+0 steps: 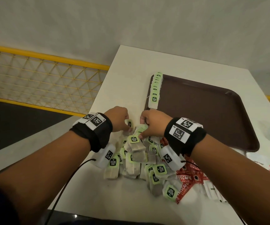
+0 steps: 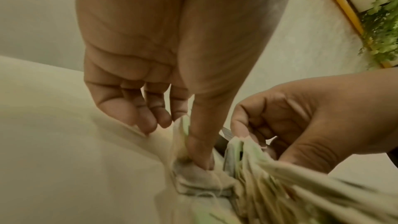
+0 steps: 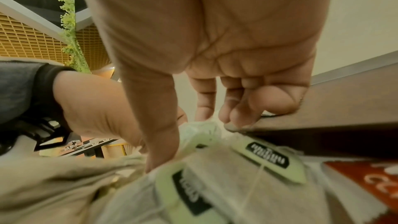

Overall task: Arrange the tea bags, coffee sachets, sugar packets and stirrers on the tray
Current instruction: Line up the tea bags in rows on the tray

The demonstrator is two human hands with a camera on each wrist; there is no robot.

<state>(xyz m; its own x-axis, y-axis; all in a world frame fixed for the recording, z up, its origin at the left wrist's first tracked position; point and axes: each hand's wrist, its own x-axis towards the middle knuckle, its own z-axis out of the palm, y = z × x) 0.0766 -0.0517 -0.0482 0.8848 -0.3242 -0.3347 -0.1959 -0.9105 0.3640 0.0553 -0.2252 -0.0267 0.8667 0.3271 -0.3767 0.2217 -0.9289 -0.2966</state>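
Both forearms are reaching in from six o'clock. At about eleven o'clock of the tea bag pile [image 1: 137, 161], the left hand [image 1: 117, 118] is pinching one tea bag [image 1: 129, 123], thumb pressing its soft pouch. At one o'clock of the pile, the right hand [image 1: 153, 122] is closing curled fingers on another bag [image 1: 141, 128]. These look feather-light, limp and tangle-prone by their strings, so gripping the pouch seems safest. Further right, the tray [image 1: 212, 114] is already holding a row of bags [image 1: 155, 90] along its nine o'clock rim.

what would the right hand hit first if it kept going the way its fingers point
Probably the near corner of the brown tray, close ahead of the right hand; beyond that, the tea bag row. Depth is unclear.
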